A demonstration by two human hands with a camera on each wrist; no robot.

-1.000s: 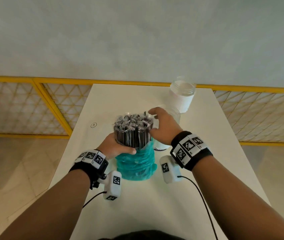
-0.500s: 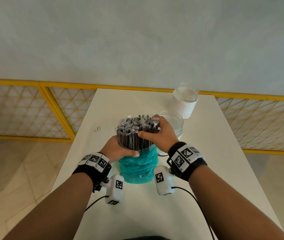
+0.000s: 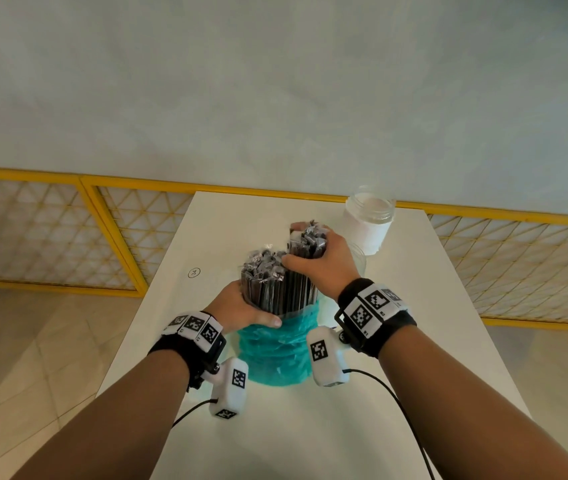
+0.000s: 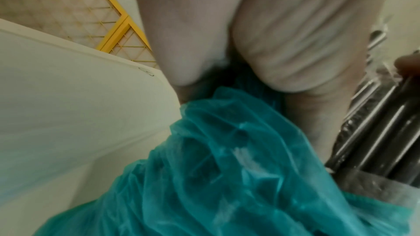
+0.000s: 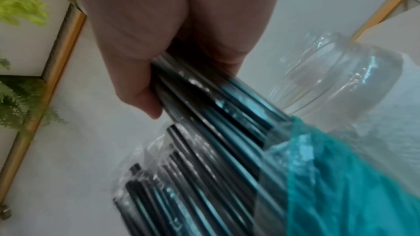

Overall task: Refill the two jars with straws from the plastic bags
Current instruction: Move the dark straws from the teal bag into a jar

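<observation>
A teal plastic bag (image 3: 275,351) stands on the white table (image 3: 414,323), pushed down around a bundle of black wrapped straws (image 3: 265,289). My left hand (image 3: 244,308) grips the bundle at the bag's rim. My right hand (image 3: 320,263) grips a handful of straws (image 3: 306,240) raised above the rest of the bundle. The right wrist view shows that handful (image 5: 216,110) in my fingers (image 5: 141,78), beside a clear jar (image 5: 341,82) and the teal bag (image 5: 352,177). The clear jar (image 3: 358,259) stands just behind my right hand, with a white-labelled jar (image 3: 369,223) farther back. The left wrist view shows the teal bag (image 4: 227,168) and straws (image 4: 375,141).
A yellow lattice fence (image 3: 50,233) runs behind and to both sides of the table. The table's left edge (image 3: 157,289) drops to a tiled floor. Wrist camera cables (image 3: 396,403) trail over the near part of the table.
My right hand moved from the clear jar onto the bundle, closed on a handful of straws and lifted it up and to the right. The left hand kept its hold.
</observation>
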